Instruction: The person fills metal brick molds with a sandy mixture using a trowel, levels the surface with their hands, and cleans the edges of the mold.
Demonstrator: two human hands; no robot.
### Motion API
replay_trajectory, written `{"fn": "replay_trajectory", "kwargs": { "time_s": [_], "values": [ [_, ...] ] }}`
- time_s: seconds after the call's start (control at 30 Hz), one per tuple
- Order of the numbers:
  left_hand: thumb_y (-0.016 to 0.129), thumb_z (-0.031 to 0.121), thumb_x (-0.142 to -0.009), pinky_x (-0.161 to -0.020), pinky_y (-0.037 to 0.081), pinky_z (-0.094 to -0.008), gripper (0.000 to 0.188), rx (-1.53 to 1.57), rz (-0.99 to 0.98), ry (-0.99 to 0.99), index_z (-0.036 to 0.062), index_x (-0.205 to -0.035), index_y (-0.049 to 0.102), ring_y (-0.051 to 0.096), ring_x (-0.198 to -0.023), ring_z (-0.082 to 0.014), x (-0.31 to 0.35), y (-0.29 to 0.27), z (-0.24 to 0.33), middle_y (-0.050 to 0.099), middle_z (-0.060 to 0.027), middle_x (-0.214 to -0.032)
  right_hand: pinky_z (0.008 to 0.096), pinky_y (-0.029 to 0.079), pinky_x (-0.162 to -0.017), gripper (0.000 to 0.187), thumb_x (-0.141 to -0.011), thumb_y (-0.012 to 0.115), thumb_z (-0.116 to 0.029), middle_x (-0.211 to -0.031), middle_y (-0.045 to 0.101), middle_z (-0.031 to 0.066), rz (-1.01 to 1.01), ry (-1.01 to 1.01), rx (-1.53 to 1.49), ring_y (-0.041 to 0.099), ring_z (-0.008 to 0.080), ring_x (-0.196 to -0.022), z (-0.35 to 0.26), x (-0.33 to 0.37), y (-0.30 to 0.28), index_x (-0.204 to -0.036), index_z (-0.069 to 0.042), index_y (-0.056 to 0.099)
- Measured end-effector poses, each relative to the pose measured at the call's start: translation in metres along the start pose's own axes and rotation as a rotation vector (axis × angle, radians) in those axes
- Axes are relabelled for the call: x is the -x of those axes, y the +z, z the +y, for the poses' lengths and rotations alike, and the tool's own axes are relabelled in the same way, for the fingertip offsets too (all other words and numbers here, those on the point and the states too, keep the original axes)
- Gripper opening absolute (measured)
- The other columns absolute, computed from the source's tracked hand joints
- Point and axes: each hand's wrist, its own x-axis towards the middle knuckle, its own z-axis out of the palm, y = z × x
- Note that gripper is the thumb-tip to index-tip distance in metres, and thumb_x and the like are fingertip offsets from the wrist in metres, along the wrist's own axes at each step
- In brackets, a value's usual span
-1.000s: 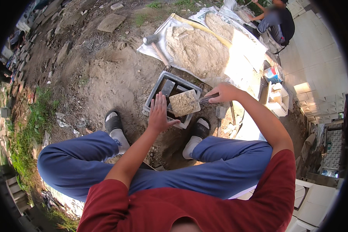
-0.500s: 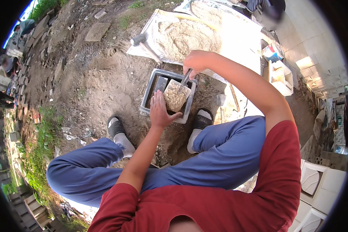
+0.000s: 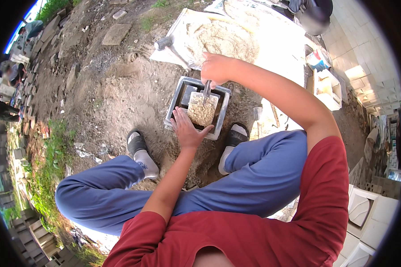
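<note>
A grey rectangular mould (image 3: 225,111) lies on the dirt between my feet, with a dark rectangular block (image 3: 188,96) inside it. My right hand (image 3: 214,71) grips the handle of a trowel (image 3: 207,91) from the far side. Its square blade, covered by a heap of pale, grainy mix (image 3: 202,111), is over the mould. My left hand (image 3: 187,131) is open, fingers stretched and thumb apart, over the mould's near left side beside the blade. The hand and the loaded blade hide part of the mould's inside.
Beyond the mould, a white sheet (image 3: 176,57) bears a pile of pale mix (image 3: 225,42) and a mallet (image 3: 164,43). A small tool (image 3: 257,113) lies right of my foot. A bucket (image 3: 318,60) and a white container (image 3: 327,91) stand farther right. Other people are in the distance.
My right hand has shifted slightly left, and the trowel has turned from slanted to nearly straight toward me, still loaded. My left hand has moved a little right and nearer to me.
</note>
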Motion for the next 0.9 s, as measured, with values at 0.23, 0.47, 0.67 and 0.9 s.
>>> {"fn": "replay_trajectory", "kwargs": {
  "time_s": [0.23, 0.47, 0.67, 0.9],
  "values": [
    [0.076, 0.085, -0.063, -0.129, 0.011, -0.0566, 0.152, -0.008, 0.005, -0.033, -0.0179, -0.158, 0.017, 0.015, -0.160, -0.0420, 0.004, 0.002, 0.008, 0.023, -0.0345, -0.166, 0.0456, 0.033, -0.115, 0.027, -0.076, 0.085, -0.035, -0.093, 0.078, 0.0059, 0.035, 0.025, 0.008, 0.071, 0.0246, -0.099, -0.018, 0.004, -0.001, -0.098, -0.019, 0.083],
    [0.077, 0.085, -0.062, -0.129, 0.011, -0.0554, 0.153, -0.025, -0.006, -0.040, -0.0174, -0.159, 0.016, 0.014, -0.161, -0.0401, 0.005, 0.004, 0.009, 0.023, -0.0334, -0.167, 0.0455, 0.037, -0.112, 0.023, -0.075, 0.086, -0.033, -0.087, 0.077, 0.0064, 0.016, 0.061, 0.054, 0.072, 0.0252, -0.096, -0.024, 0.011, -0.007, -0.090, -0.016, 0.081],
    [0.076, 0.087, -0.060, -0.129, 0.011, -0.0562, 0.155, -0.018, 0.020, -0.036, -0.0164, -0.159, 0.017, 0.017, -0.160, -0.0419, 0.005, 0.006, 0.007, 0.024, -0.0332, -0.167, 0.0431, 0.038, -0.111, 0.020, -0.076, 0.085, -0.033, -0.084, 0.076, 0.0064, 0.036, 0.068, 0.057, 0.071, 0.0249, -0.092, -0.026, 0.012, -0.007, -0.083, -0.015, 0.078],
    [0.077, 0.085, -0.060, -0.129, 0.011, -0.0560, 0.154, -0.014, 0.009, -0.042, -0.0164, -0.159, 0.017, 0.016, -0.160, -0.0411, 0.005, 0.006, 0.006, 0.023, -0.0325, -0.167, 0.0414, 0.040, -0.108, 0.018, -0.076, 0.084, -0.031, -0.079, 0.074, 0.0068, 0.086, 0.065, 0.124, 0.071, 0.0255, -0.087, -0.025, 0.018, -0.013, -0.081, -0.015, 0.077]
  ]
}}
